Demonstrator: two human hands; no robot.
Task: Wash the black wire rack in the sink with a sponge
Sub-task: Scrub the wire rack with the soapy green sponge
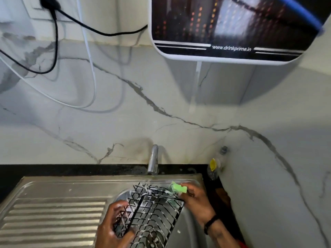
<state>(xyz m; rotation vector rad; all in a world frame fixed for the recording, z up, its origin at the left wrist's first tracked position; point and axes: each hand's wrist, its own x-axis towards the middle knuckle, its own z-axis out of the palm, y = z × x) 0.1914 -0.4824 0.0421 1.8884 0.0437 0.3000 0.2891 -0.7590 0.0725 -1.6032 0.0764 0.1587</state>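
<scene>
The sink (189,228) holds the soapy rack (154,210), tilted over the basin. Your left hand (114,228) grips its near-left edge; your right hand (197,199) pinches the sponge (179,187) against the far corner. The tap (153,159) stands behind, the ribbed drainboard (53,217) left, marble wall (125,113) above.

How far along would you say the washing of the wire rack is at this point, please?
Soaping is under way: the black wire rack over the sink carries white suds. The left hand grips its near side while the right hand holds the green sponge at the far corner. Scrubbing the remainder and rinsing are left.
</scene>
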